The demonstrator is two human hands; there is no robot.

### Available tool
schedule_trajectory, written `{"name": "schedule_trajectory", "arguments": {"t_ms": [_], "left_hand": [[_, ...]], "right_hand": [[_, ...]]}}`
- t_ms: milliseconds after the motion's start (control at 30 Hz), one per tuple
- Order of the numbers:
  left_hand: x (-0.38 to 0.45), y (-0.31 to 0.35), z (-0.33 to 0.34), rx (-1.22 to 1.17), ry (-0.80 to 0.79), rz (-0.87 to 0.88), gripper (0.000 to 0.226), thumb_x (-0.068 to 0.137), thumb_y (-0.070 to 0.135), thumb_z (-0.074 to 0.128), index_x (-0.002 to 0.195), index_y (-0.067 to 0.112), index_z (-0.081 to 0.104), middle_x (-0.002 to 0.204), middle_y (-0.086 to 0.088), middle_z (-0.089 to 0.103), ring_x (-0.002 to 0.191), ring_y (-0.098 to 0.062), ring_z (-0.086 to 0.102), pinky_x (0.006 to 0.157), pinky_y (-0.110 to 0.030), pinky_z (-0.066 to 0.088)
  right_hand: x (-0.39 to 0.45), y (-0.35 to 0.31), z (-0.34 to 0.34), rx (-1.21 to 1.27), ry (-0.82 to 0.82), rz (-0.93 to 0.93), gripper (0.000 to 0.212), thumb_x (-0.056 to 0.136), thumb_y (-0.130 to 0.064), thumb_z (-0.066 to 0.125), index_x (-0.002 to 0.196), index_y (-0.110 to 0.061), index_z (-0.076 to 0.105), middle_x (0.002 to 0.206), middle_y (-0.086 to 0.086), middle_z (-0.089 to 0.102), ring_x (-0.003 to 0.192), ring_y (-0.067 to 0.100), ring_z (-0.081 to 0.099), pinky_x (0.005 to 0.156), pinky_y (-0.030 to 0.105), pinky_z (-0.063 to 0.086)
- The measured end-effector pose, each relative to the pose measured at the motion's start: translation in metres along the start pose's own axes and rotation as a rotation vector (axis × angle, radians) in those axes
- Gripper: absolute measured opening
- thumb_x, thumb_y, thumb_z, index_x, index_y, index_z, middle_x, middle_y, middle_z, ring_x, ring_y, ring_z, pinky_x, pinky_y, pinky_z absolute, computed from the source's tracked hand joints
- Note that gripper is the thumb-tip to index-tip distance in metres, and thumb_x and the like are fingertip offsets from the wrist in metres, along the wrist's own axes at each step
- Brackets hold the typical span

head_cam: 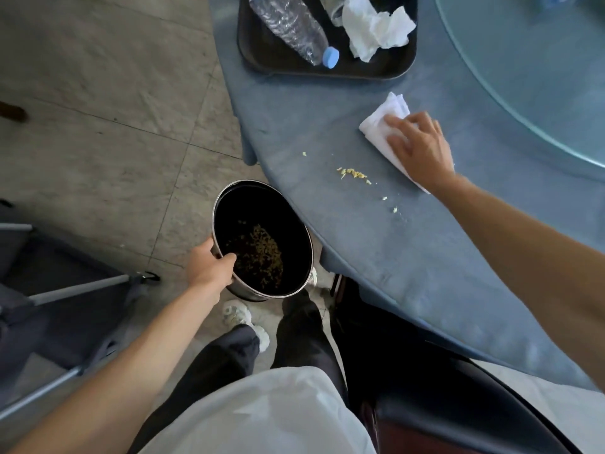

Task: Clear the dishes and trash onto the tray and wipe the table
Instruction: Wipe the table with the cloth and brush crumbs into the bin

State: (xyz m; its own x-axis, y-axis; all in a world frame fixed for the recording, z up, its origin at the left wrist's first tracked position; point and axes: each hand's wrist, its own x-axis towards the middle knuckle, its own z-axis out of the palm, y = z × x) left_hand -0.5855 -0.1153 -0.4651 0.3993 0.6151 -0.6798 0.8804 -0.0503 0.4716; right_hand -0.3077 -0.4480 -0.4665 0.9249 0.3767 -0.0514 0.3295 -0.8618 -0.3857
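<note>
Soft, even daylight filled the scene, moderately bright, with a cool cast. A pale sheen lay on the glass turntable (pixel 530 73) at the far right. Shadows were faint; the bin's (pixel 262 239) inside was nearly black. Wide-angle distortion bowed the tabletop (pixel 376 244) edge and stretched the forearms near the frame's edges. The right hand (pixel 419 147) showed slight motion blur, and fine detail looked soft throughout.

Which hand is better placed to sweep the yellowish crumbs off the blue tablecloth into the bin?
The right hand. It already presses the white folded cloth on the blue tablecloth, beside the yellowish crumbs. The left hand grips the rim of the round metal bin below the table edge.
</note>
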Motion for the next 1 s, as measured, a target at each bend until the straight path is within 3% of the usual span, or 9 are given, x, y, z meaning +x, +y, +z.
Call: {"name": "schedule_trajectory", "arguments": {"t_ms": [167, 300, 500, 600, 733, 833, 1000], "left_hand": [[0.005, 0.006, 0.006, -0.002, -0.005, -0.017, 0.042, 0.088, 0.004, 0.065, 0.125, 0.023, 0.066, 0.096, -0.01, 0.073, 0.079, -0.026, 0.073, 0.065, -0.046, 0.065], [0.002, 0.01, 0.013, -0.023, -0.03, -0.012, 0.038, 0.086, 0.003, 0.064, 0.116, 0.026, 0.068, 0.095, -0.01, 0.074, 0.08, -0.029, 0.074, 0.063, -0.049, 0.064], [-0.006, 0.012, 0.021, -0.046, -0.041, 0.002, 0.034, 0.082, 0.005, 0.062, 0.098, 0.035, 0.063, 0.083, -0.006, 0.075, 0.07, -0.028, 0.075, 0.067, -0.049, 0.064], [-0.008, 0.012, 0.025, -0.085, -0.036, -0.021, 0.036, 0.082, 0.005, 0.063, 0.1, 0.036, 0.062, 0.08, -0.007, 0.075, 0.067, -0.028, 0.074, 0.065, -0.05, 0.064], [-0.006, 0.002, 0.029, -0.124, -0.043, -0.039, 0.052, 0.069, 0.018, 0.065, 0.113, 0.045, 0.062, 0.087, 0.002, 0.076, 0.079, -0.026, 0.075, 0.075, -0.051, 0.064], [0.004, -0.009, 0.032, -0.142, -0.046, -0.038, 0.064, 0.065, 0.022, 0.065, 0.12, 0.053, 0.056, 0.095, 0.005, 0.076, 0.087, -0.028, 0.074, 0.077, -0.052, 0.063], [-0.002, 0.0, 0.019, -0.132, -0.046, -0.02, 0.055, 0.072, 0.018, 0.066, 0.119, 0.046, 0.06, 0.094, 0.005, 0.075, 0.084, -0.025, 0.074, 0.074, -0.048, 0.064]], "right_hand": [[-0.008, -0.013, 0.01, -0.089, -0.034, 0.066, 0.038, 0.107, -0.037, 0.047, 0.145, -0.038, 0.048, 0.135, 0.005, 0.047, 0.12, 0.034, 0.049, 0.074, 0.044, 0.044], [-0.018, -0.032, 0.017, -0.123, -0.062, 0.135, 0.033, 0.108, -0.04, 0.043, 0.141, -0.035, 0.044, 0.131, 0.004, 0.046, 0.116, 0.034, 0.053, 0.072, 0.044, 0.043], [-0.047, -0.069, 0.046, -0.168, 0.006, 0.175, 0.036, 0.103, -0.021, 0.056, 0.134, -0.03, 0.042, 0.119, 0.005, 0.05, 0.087, 0.035, 0.062, 0.056, 0.038, 0.041], [-0.065, -0.103, 0.063, -0.161, 0.05, 0.21, 0.047, 0.094, -0.007, 0.063, 0.131, -0.027, 0.042, 0.113, 0.006, 0.053, 0.073, 0.032, 0.058, 0.05, 0.035, 0.038], [-0.097, -0.16, 0.083, -0.05, -0.035, 0.104, 0.055, 0.089, -0.004, 0.066, 0.132, -0.027, 0.041, 0.114, 0.004, 0.054, 0.073, 0.029, 0.056, 0.048, 0.034, 0.038], [-0.112, -0.185, 0.085, 0.061, -0.059, 0.039, 0.046, 0.095, -0.004, 0.057, 0.133, -0.027, 0.045, 0.115, 0.002, 0.054, 0.082, 0.03, 0.059, 0.05, 0.034, 0.039], [-0.07, -0.153, 0.044, 0.129, 0.144, 0.133, 0.037, 0.101, -0.019, 0.052, 0.137, -0.025, 0.054, 0.116, 0.01, 0.056, 0.083, 0.04, 0.06, 0.062, 0.035, 0.037]]}}
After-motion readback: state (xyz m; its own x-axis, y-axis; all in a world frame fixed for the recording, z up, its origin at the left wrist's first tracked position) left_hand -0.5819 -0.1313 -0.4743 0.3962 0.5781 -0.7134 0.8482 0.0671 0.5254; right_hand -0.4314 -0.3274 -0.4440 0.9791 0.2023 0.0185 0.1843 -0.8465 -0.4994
